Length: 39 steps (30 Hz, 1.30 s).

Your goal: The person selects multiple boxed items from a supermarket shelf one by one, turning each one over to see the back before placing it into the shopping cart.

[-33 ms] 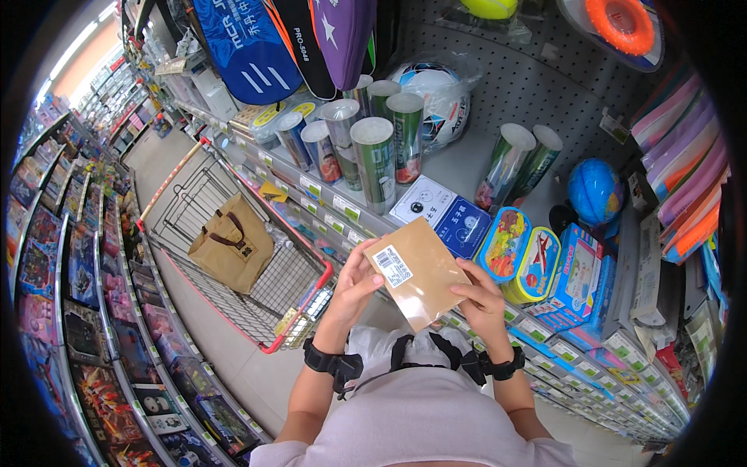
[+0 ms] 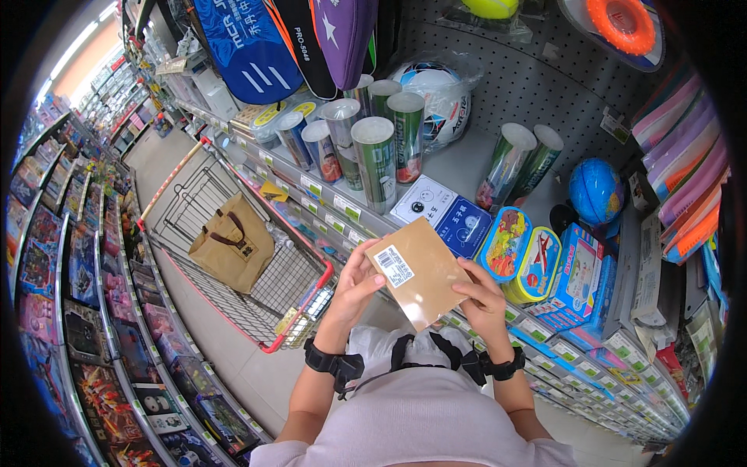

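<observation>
My left hand (image 2: 355,282) grips the left side of a flat brown square package (image 2: 424,280) with a white barcode label, thumb on its face. My right hand (image 2: 482,300) holds the same package by its right side, thumb on top. It is in front of the shelf, below a white-and-blue game box (image 2: 426,204). Behind and right of that box are blue and yellow lidded containers (image 2: 529,276) and a blue-pink box (image 2: 572,284).
A red-trimmed shopping cart (image 2: 179,237) with a tan bag (image 2: 231,245) stands to my left. The shelf holds clear-topped tubes (image 2: 372,167), a wrapped ball (image 2: 436,101) and a small blue ball (image 2: 594,191). Hanging racket bags (image 2: 241,47) are above; another toy shelf (image 2: 109,342) lines the aisle's left.
</observation>
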Each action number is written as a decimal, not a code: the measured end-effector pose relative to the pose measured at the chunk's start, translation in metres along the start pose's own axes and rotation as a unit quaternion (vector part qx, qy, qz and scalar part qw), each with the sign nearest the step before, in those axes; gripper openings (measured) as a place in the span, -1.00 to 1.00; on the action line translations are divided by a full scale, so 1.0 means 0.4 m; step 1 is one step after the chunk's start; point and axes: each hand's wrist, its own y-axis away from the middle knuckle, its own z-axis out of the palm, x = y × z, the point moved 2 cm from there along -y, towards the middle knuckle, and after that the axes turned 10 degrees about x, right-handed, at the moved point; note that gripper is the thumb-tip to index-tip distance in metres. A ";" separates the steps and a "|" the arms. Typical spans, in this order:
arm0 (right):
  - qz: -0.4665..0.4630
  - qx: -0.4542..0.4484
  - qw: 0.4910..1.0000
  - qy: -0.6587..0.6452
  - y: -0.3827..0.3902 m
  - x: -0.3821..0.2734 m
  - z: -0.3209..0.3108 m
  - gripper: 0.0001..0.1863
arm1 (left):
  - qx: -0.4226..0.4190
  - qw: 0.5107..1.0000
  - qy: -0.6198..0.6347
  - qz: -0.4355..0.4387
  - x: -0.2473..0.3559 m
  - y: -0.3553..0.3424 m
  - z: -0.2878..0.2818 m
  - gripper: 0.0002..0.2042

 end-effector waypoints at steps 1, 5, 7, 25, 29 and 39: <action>0.000 0.000 1.000 0.000 0.001 0.001 -0.001 -0.64 | 0.000 1.000 0.000 0.000 0.001 0.001 0.000 -0.44; 0.143 0.030 0.989 -0.019 0.025 0.006 -0.004 -0.66 | 0.014 1.000 -0.021 0.017 -0.002 0.005 -0.009 -0.47; 0.261 0.046 0.963 -0.054 0.038 0.018 -0.007 -0.64 | 0.016 0.999 -0.031 0.036 -0.007 0.008 -0.008 -0.49; 0.257 -0.013 0.944 -0.206 0.048 0.057 0.025 -0.60 | 0.071 0.997 -0.016 -0.029 -0.022 0.030 -0.026 -0.60; 0.256 -0.071 0.941 -0.210 0.038 0.020 0.071 -0.56 | 0.152 0.981 0.091 -0.074 -0.074 0.018 -0.031 -0.65; 0.151 -0.028 0.974 -0.169 -0.004 0.024 0.084 -0.24 | 0.073 0.951 0.111 -0.280 -0.076 0.033 -0.033 -0.64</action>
